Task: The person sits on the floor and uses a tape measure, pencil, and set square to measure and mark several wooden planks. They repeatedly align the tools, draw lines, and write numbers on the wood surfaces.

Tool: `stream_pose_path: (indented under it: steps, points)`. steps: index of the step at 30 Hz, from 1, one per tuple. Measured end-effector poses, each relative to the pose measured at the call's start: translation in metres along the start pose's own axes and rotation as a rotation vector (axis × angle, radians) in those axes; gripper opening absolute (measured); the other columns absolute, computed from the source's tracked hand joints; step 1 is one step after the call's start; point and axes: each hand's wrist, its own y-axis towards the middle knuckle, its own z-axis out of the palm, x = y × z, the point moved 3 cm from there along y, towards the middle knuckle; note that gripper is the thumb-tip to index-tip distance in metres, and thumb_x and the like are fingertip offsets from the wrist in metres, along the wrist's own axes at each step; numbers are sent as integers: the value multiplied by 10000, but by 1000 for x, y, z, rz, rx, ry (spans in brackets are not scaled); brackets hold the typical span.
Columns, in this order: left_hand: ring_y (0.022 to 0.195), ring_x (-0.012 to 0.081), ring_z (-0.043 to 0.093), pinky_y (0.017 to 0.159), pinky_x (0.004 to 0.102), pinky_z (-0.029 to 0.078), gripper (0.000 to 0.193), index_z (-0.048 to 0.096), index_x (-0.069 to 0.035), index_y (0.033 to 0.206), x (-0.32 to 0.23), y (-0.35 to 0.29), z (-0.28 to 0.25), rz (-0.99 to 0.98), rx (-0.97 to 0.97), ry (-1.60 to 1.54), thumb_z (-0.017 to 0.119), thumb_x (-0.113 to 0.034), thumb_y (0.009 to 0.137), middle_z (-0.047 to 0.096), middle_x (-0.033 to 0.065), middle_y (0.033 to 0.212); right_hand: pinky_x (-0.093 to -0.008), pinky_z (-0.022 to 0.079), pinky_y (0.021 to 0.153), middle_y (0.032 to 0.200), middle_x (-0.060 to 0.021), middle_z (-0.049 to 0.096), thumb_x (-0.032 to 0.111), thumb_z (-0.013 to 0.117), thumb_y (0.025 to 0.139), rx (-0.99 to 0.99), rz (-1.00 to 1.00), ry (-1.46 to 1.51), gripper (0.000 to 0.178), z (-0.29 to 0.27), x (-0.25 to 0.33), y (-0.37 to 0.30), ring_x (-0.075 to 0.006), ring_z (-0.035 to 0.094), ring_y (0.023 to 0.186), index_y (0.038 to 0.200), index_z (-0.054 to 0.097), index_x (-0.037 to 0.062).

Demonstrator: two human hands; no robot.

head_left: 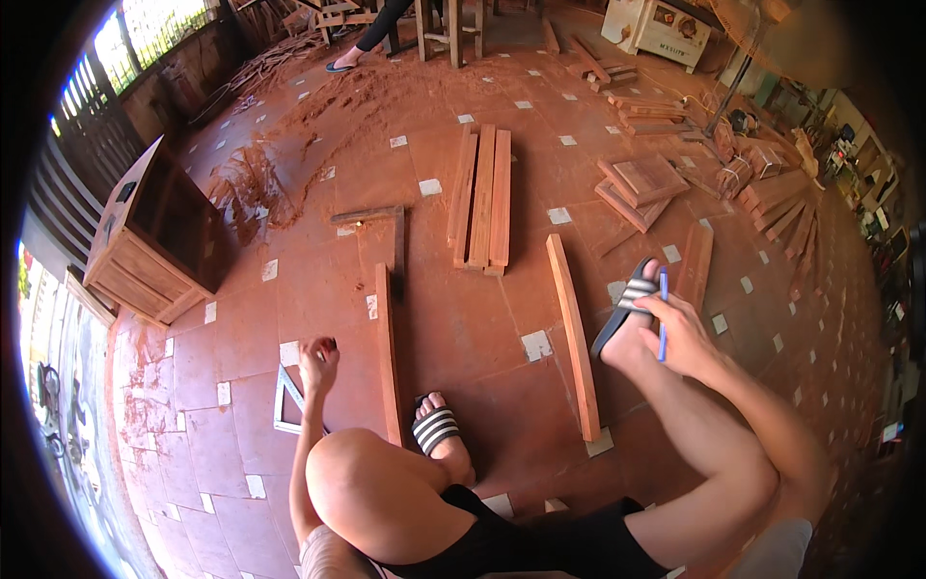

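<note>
Item: one slim blue pen-like stick [664, 285], gripped by the right hand [681, 333], upright in front of the right foot, which wears a black sliding sandal with white stripes [637, 291]. Left hand [318, 363]: fingers curled, a small dark spot at the tips; from where I stand I cannot tell whether it is a held object. Just beside that hand, on the floor: one pale triangular set square [285, 403]. Between the seated person's feet: one long, narrow reddish-brown wooden bar [573, 338], nearer the right foot; a second, similar wooden bar [387, 338] lies just left of the left foot. Beyond: one dark L-shaped square [398, 241]; one group of straight reddish planks [479, 203], side by side; two square wooden panels [656, 177], one overlapping the other. Far left: one box-shaped brown wooden cabinet [149, 265]. Far right: fanned wooden strips [786, 207]. Upper right: one white box [666, 37]. Underneath all: red-brown tiled floor [482, 376] with small white insets.
</note>
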Motion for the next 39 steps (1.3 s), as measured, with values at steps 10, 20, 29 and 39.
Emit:
stream_pose_path:
  steps: [10, 20, 29, 39]
  points:
    - [649, 312, 569, 652, 420, 489, 281, 627, 9, 987, -306, -7, -129, 158, 558, 126, 610, -270, 967, 614, 177, 739, -484, 590, 785, 925, -212, 746, 104, 644, 917, 144, 318, 274, 280, 282, -148, 126, -397, 737, 931, 1172, 701, 3]
    - [832, 55, 529, 732, 237, 459, 294, 602, -56, 1123, -412, -25, -21, -815, 1018, -1151, 581, -348, 1099, 551, -25, 895, -540, 548, 821, 1011, -332, 703, 476, 768, 870, -165, 804, 275, 565, 467, -215, 218, -502, 688, 980, 948, 672, -75]
    - [838, 48, 534, 701, 242, 446, 316, 604, -14, 1155, -451, -32, -43, -768, 1461, -1522, 591, -326, 1102, 567, -37, 901, -354, 551, 679, 875, -52, 677, 390, 886, 827, -147, 1029, 694, 447, 450, -204, 198, -205, 640, 727, 1005, 683, 35]
    - [843, 111, 591, 699, 293, 487, 290, 617, 13, 1170, -485, -50, -76, -403, 1798, -1197, 634, -259, 1074, 608, 28, 902, -513, 486, 941, 1147, -282, 587, -27, 810, 721, -393, 602, 124, 545, 414, -60, 82, -483, 584, 1041, 1150, 475, -12]
